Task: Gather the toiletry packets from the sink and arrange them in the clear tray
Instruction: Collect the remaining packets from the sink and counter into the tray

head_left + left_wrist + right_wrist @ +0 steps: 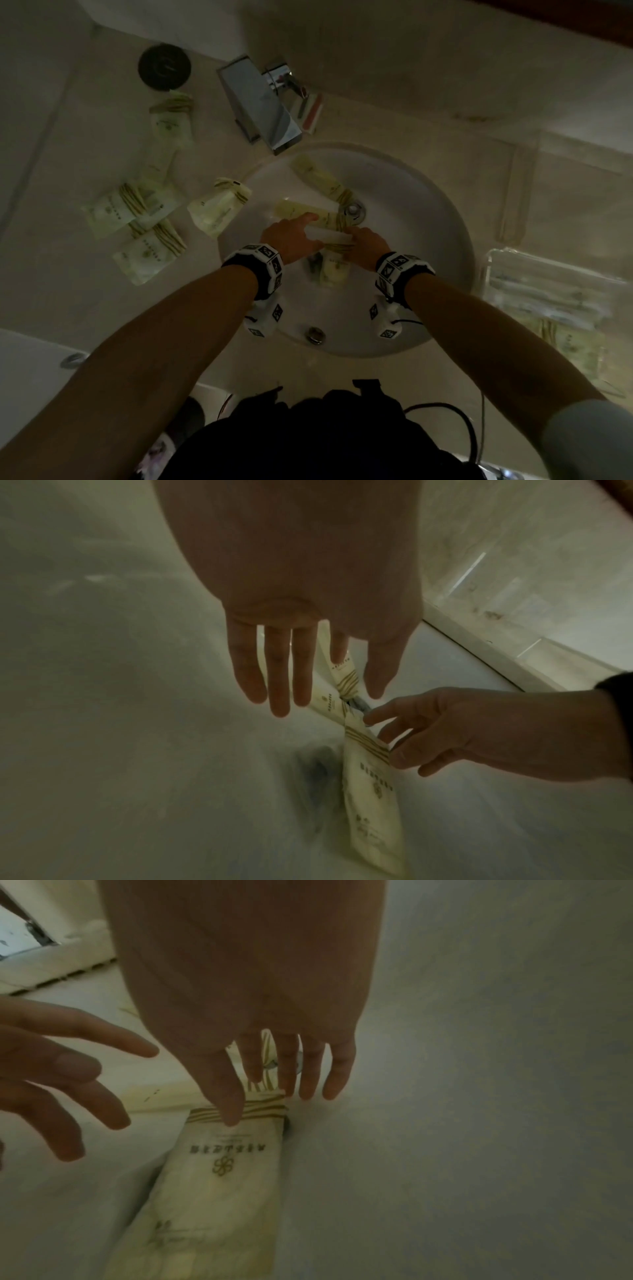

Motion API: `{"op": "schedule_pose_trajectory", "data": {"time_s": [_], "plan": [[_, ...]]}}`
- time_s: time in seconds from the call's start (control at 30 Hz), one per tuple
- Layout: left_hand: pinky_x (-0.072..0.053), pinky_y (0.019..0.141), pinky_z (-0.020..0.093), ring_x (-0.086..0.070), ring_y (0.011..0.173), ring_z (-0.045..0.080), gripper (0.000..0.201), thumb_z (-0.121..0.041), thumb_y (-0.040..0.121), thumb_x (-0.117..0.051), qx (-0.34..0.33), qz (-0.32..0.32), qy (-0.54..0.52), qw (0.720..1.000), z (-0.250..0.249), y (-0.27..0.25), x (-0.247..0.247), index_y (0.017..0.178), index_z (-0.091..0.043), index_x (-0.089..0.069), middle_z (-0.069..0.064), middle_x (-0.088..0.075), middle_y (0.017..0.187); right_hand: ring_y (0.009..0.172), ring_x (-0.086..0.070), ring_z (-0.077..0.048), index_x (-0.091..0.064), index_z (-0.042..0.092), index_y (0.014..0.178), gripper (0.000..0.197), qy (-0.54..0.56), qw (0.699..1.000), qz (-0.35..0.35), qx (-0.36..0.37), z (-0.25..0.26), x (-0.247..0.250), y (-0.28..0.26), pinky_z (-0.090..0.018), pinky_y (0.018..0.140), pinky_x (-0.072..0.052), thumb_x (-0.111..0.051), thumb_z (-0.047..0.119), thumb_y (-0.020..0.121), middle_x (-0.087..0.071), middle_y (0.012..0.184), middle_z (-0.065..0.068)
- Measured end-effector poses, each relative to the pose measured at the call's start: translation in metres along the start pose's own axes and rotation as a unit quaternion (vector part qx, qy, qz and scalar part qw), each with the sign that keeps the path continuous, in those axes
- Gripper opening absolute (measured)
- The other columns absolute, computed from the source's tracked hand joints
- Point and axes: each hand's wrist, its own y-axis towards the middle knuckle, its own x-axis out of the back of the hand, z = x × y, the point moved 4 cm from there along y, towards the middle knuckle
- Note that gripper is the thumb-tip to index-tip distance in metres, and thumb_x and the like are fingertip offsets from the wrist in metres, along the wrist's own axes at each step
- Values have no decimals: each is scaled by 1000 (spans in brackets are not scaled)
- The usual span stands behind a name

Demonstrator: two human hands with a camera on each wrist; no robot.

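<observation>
A cream packet with gold stripes (pixel 334 272) (pixel 371 791) (pixel 219 1191) lies in the white sink (pixel 428 212), pointing towards me. My right hand (pixel 363 246) (pixel 260 1104) reaches onto its striped end, thumb laid over the stripes and fingers straight. My left hand (pixel 291 236) (pixel 308 691) hovers with spread, straight fingers over another packet (pixel 305 212) (pixel 329 704) lying crosswise near the drain (pixel 354 209). A further packet (pixel 317 178) lies toward the faucet. The clear tray (pixel 489 274) sits right of the sink with packets inside.
Several more packets (pixel 137 219) are scattered on the counter left of the sink. A chrome faucet (pixel 260 102) stands behind the basin, and a black round item (pixel 164 66) sits at the back left. Another clear container (pixel 565 164) is at the back right.
</observation>
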Motion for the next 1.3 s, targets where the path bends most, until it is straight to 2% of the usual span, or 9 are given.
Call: {"op": "schedule_pose_trajectory", "data": {"time_s": [0.33, 0.47, 0.53, 0.6, 0.73, 0.87, 1.0, 1.1, 1.3], "plan": [[-48, 87, 31, -60, 107, 27, 51, -48, 85, -63, -5, 58, -14, 998, -1, 7, -9, 130, -27, -51, 8, -63, 123, 110, -56, -27, -64, 11, 119, 33, 32, 999, 10, 1, 3, 2, -3, -31, 89, -44, -58, 27, 91, -60, 124, -9], [-42, 93, 31, -54, 118, 27, 55, -42, 88, -62, -23, 75, -18, 997, -12, 3, -5, 135, -18, -48, 9, -57, 132, 86, -54, -24, -59, 10, 73, 15, 195, 981, -9, 8, 2, 12, -7, -41, 81, -49, -58, 10, 88, -59, 81, -8], [-40, 96, 34, -51, 119, 30, 49, -37, 92, -59, -23, 81, -8, 996, -19, 1, 0, 130, -8, -51, 11, -55, 130, 85, -54, -24, -61, -2, 86, 6, 259, 966, -26, 14, 3, 21, -12, -40, 77, -49, -56, 1, 86, -61, 91, -23], [-38, 71, 30, -53, 83, 26, 27, -31, 92, -60, -23, 70, -19, 997, -21, 1, 4, 85, -5, -56, 6, -56, 84, 86, -54, -24, -58, -12, 107, 24, 285, 958, -36, 16, 4, 29, -16, -34, 73, -45, -57, -1, 85, -60, 113, -32], [-23, 50, 26, -32, 52, 11, 46, -26, 89, -63, -57, 32, -4, 998, -32, -4, 17, 55, -16, -33, -1, -33, 57, 88, -54, -22, -62, -1, 117, 34, 291, 954, -45, 52, 14, 41, -24, -25, 69, -45, -61, -1, 83, -61, 112, -20], [-27, 53, 25, -40, 56, 15, 38, -22, 88, -64, -57, 15, 11, 998, -41, -16, 31, 56, -14, -45, 0, -41, 59, 80, -57, -18, -68, 1, 107, 22, 306, 946, -56, 88, 25, 49, -37, -28, 75, -48, -66, 10, 87, -62, 92, -9], [-41, 69, 25, -57, 78, 19, 20, -17, 85, -66, -48, -11, -61, 997, -36, -27, 44, 99, -2, -67, 7, -61, 83, 88, -58, -21, -72, 5, 95, 18, 291, 951, -90, 54, 26, 57, -41, -36, 85, -50, -71, 17, 83, -66, 94, -8], [-48, 71, 27, -62, 74, 21, 19, -17, 88, -61, -48, -31, -62, 996, -29, -35, 52, 93, 0, -69, 13, -67, 80, 77, -53, -19, -60, 13, 66, 20, 277, 955, -94, 58, 30, 60, -46, -32, 75, -45, -70, 16, 83, -56, 75, -1], [-42, 71, 27, -60, 82, 24, 19, -18, 85, -64, -39, -62, -21, 997, -23, -45, 60, 97, -5, -70, 11, -66, 89, 91, -60, -19, -70, 18, 99, 16, 247, 958, -89, 120, 55, 57, -61, -32, 86, -49, -71, 19, 82, -65, 95, -6]]}}
